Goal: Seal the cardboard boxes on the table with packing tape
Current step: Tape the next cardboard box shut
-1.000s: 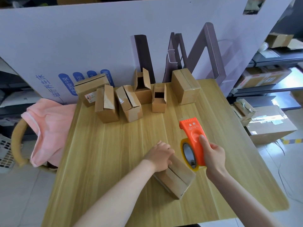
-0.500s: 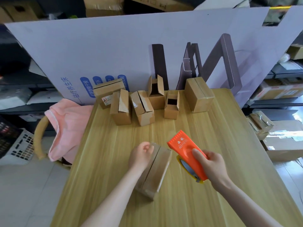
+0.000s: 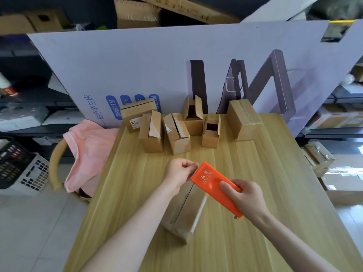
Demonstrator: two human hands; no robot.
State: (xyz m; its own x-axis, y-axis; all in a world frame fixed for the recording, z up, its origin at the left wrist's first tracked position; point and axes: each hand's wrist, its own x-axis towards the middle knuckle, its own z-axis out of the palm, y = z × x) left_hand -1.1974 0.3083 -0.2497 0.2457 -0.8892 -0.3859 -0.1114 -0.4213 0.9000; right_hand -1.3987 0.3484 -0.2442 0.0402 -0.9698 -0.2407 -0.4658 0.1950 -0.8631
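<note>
Right hand (image 3: 243,199) gripping dispenser (image 3: 212,181) above near box (image 3: 184,213); left hand (image 3: 179,173) pinching at its toothed edge, likely freeing tape end for sealing.

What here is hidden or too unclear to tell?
Head view.
Tape roll: covered by the orange dispenser and right hand.
Tape end: too clear to see by the left hand.
Far end of the near box: behind the hands.
Label on leftmost back box: too small.

head cam, wide-angle | faces forward-down | close over table (image 3: 255,173)
</note>
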